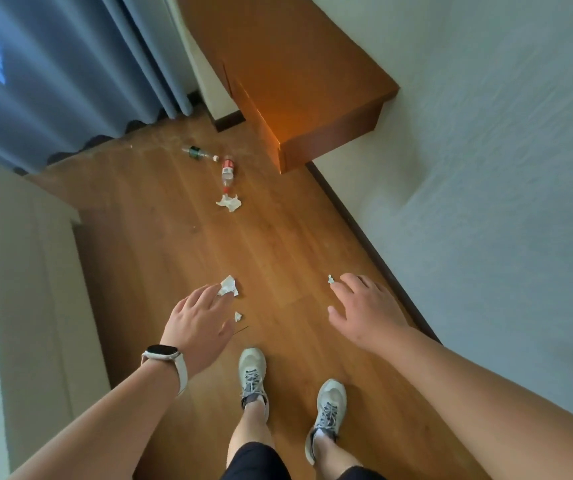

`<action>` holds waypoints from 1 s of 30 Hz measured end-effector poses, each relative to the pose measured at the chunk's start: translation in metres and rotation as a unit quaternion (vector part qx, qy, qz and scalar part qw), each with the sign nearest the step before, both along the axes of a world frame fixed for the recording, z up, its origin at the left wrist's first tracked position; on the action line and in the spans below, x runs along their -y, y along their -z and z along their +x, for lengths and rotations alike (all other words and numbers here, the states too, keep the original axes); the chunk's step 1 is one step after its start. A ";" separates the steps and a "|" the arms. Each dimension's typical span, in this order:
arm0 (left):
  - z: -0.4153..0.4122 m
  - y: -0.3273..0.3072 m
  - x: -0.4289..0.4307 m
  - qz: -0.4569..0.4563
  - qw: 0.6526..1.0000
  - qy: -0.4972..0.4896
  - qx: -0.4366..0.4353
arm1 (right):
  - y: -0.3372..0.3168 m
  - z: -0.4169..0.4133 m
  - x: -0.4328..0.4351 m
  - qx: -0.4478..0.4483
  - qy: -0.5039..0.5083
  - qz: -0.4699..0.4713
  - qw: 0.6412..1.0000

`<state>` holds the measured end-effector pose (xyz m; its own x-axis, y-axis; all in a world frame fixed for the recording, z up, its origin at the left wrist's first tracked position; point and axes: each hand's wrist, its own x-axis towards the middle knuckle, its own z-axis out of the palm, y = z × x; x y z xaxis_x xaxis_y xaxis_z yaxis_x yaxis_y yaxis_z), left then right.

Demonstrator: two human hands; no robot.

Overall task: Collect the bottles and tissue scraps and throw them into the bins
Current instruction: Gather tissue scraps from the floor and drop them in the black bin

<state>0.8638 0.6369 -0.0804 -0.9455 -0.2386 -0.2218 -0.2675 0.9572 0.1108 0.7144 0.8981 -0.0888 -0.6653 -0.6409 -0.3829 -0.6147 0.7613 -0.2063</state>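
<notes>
Head view.
- Left hand (198, 320), watch (163, 351) on wrist: fingers straight, released, gripping nothing. Tips at edge of tissue scrap (228, 285) on floor (295, 237); contact cannot tell.
- Small scrap (238, 317) just right of left hand.
- Right hand (364, 310): fingers spread, holding nothing. Tiny scrap (330, 279) just beyond index fingertip.
- Well ahead of both hands: crumpled tissue (229, 202), then red-label bottle (227, 171), then green-label bottle (196, 153). Both bottles lying flat, near cabinet (312, 98).

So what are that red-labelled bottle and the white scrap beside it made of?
The red-labelled bottle looks like clear, glossy plastic: its body appears see-through and shiny. The white scrap seems to be matte tissue paper, crumpled into soft folds.
</notes>
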 end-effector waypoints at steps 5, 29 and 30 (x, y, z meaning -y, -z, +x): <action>-0.019 0.095 0.027 0.040 0.998 -0.030 0.049 | 0.082 -0.027 0.017 0.022 0.015 0.031 0.999; -0.053 0.697 0.141 0.054 0.978 -0.080 0.186 | 0.691 -0.169 0.074 0.004 0.103 0.135 0.986; -0.052 0.707 0.142 0.055 0.977 -0.087 0.188 | 0.700 -0.173 0.074 0.000 0.116 0.140 0.983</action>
